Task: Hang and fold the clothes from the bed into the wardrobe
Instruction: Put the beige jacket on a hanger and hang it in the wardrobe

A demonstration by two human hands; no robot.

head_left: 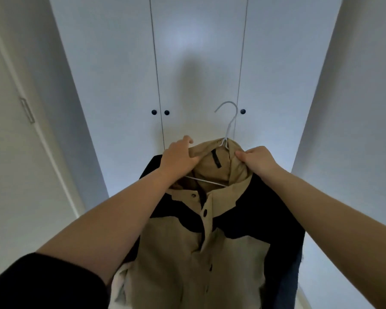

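A beige and black jacket hangs in front of me on a white wire hanger, whose hook sticks up above the collar. My left hand grips the left side of the beige collar. My right hand pinches the right side of the collar. The white wardrobe stands just behind, all its doors closed. The hanger's lower bar shows inside the neck opening.
Dark round knobs sit on the wardrobe doors, one more knob to the right of the hanger hook. A white door with a metal handle is on the left wall. A plain wall stands on the right.
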